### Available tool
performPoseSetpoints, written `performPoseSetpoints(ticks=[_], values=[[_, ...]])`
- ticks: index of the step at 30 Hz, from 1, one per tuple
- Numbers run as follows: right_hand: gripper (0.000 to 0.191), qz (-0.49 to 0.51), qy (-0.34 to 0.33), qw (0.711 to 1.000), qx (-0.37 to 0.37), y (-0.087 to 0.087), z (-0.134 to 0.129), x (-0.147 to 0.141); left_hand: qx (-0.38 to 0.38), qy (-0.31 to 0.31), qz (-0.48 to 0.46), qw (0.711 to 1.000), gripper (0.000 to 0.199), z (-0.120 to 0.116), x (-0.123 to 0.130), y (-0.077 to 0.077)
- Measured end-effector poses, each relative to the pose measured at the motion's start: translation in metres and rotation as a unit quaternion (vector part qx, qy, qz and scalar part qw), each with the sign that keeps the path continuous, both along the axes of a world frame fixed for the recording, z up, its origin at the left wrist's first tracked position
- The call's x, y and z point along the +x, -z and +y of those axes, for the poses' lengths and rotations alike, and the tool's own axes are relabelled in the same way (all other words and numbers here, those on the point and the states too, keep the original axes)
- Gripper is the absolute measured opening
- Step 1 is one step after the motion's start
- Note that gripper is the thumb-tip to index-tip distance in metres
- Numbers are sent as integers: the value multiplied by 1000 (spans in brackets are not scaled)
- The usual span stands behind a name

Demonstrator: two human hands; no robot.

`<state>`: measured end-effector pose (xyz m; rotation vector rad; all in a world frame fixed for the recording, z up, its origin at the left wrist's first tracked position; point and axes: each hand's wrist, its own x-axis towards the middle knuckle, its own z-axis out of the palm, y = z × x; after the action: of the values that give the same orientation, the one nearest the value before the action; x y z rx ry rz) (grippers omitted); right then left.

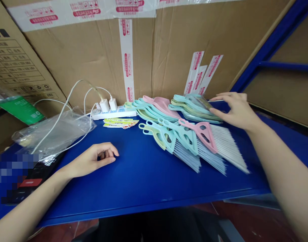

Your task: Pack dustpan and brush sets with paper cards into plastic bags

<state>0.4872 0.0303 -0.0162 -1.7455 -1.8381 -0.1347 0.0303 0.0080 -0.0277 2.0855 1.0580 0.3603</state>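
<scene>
Resting left of pink brush point(210, 138): left hand point(99, 158), loosely curled, empty. Behind brush: right hand point(236, 109), half-open at wrapped dustpans point(194, 107), grip unclear.

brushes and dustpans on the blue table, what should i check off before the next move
1. Left hand free: ok, loosely curled, nothing visible in it
2. Right hand at the right dustpan pile: ok, fingers at its right end
3. Right hand's grip firm: cannot tell
4. Brushes lying separately: not ok, they overlap
5. Brushes back from the table's front edge: ok
6. Power strip apart from the brushes: ok
</scene>
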Motion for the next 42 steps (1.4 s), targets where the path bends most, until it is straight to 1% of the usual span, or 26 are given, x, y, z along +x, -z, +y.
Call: performPoseSetpoints(ticks=[1,2,4,6,7,9,11,13,16,18,20,23,26,30,37,39,42], values=[[15,-4,-2,1000,24,-4,-4,-8,-2,3,0,1000,26,1,0,1],[10,4,-9,999,30,-8,-8,-15,-3,5,1,1000,25,1,1,2],[10,50,-54,997,-11,-13,-14,-25,-4,7,4,1000,24,2,1,2],[19,94,-98,989,-52,-16,-17,-29,-5,6,5,1000,24,3,2,1],[25,109,-118,983,-85,-16,-18,-29,-7,6,6,1000,24,3,2,0],[38,123,-149,967,-168,-18,-20,-28,-8,6,8,1000,24,4,3,-1],[48,118,-162,948,-247,-20,-22,-25,-6,4,13,1000,24,4,3,-2],[53,109,-165,935,-295,-22,-25,-21,-3,3,17,1000,24,4,3,-2],[52,96,-176,923,-329,-23,-29,-14,-2,-2,20,1000,24,4,4,-1],[49,86,-177,920,-340,-22,-30,-10,-3,-4,20,1000,25,4,3,0],[44,73,-160,920,-350,-20,-30,-8,-4,-3,21,1000,26,4,3,0],[34,54,-128,919,-369,-17,-29,-12,-3,-4,24,1000,25,4,3,1],[29,39,-114,917,-381,-18,-30,-19,-1,-2,28,1000,25,4,3,0],[24,28,-115,917,-381,-19,-30,-22,-5,-5,27,1000,26,3,4,-1],[17,31,-124,918,-375,-17,-29,-13,3,-1,40,999,26,3,4,-2],[16,40,-126,915,-381,-18,-30,-12,7,1,43,999,26,3,4,-3],[18,44,-131,919,-369,-21,-31,-13,13,-1,48,999,26,2,5,-3]])
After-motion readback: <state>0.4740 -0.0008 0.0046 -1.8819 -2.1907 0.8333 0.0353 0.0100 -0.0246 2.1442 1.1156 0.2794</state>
